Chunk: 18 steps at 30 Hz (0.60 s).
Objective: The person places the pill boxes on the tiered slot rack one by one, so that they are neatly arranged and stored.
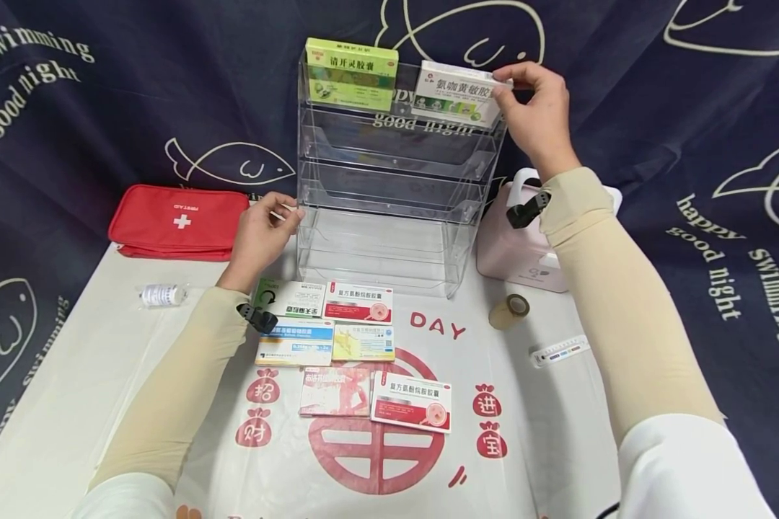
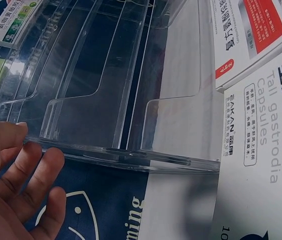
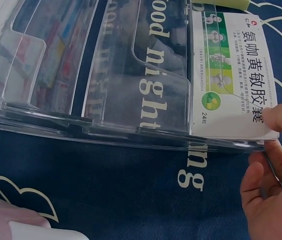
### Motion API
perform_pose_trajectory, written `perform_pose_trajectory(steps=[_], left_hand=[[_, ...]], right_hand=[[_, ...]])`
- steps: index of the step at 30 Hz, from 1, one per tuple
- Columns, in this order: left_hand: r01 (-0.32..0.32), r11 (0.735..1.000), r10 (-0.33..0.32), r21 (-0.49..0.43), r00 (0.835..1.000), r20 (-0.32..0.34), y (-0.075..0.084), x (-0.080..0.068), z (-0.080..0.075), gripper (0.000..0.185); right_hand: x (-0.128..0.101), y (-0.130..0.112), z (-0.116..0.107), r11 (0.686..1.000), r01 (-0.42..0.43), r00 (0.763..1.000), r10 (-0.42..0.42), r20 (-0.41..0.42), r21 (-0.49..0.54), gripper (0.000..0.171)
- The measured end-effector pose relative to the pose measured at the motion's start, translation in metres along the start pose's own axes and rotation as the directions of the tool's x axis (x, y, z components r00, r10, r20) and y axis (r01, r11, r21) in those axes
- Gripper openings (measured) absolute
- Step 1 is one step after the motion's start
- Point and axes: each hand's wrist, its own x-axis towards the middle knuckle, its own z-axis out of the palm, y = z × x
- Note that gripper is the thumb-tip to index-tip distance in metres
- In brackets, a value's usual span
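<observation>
A clear acrylic tiered rack (image 1: 389, 209) stands at the back of the table. Its top tier holds a green medicine box (image 1: 350, 72) on the left and a white medicine box (image 1: 457, 94) on the right. My right hand (image 1: 503, 83) pinches the right end of the white box (image 3: 231, 75), thumb on its face and fingers behind its edge, while the box sits in the tier. My left hand (image 1: 285, 213) rests with straight fingers (image 2: 36, 165) against the rack's lower left side wall (image 2: 106, 145) and holds nothing.
Several medicine boxes (image 1: 357, 346) lie on the white cloth in front of the rack. A red first-aid pouch (image 1: 178, 220) and a small bottle (image 1: 162, 294) are at the left. At the right are a pink case (image 1: 522, 249), a tape roll (image 1: 509, 311) and a thermometer strip (image 1: 560, 349).
</observation>
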Motion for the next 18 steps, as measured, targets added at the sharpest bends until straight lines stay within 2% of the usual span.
perform_pose_trajectory(steps=[3,7,11,14,18], left_hand=[[0.003,1.0,-0.003,-0.001,1.0,-0.001,-0.001,0.001,0.0,0.023],[0.0,1.0,0.0,-0.003,1.0,0.002,-0.001,0.001,-0.001,0.024],[0.0,1.0,0.0,-0.007,1.0,0.011,-0.001,0.0,0.0,0.024],[0.005,1.0,-0.005,-0.007,1.0,0.017,-0.001,0.0,0.0,0.024],[0.003,1.0,-0.003,-0.008,1.0,0.018,-0.001,0.0,-0.001,0.024]], right_hand=[[-0.001,0.0,0.0,1.0,0.028,0.999,-0.028,-0.03,-0.009,0.016],[-0.007,-0.001,0.0,0.994,0.109,0.985,-0.109,-0.135,-0.004,0.012],[-0.032,-0.019,-0.004,0.987,0.15,0.969,-0.135,-0.208,0.058,0.011],[-0.062,-0.035,-0.008,0.977,0.159,0.976,-0.134,-0.169,0.14,0.012],[-0.111,-0.036,-0.01,0.953,0.203,0.979,-0.205,-0.016,0.225,0.017]])
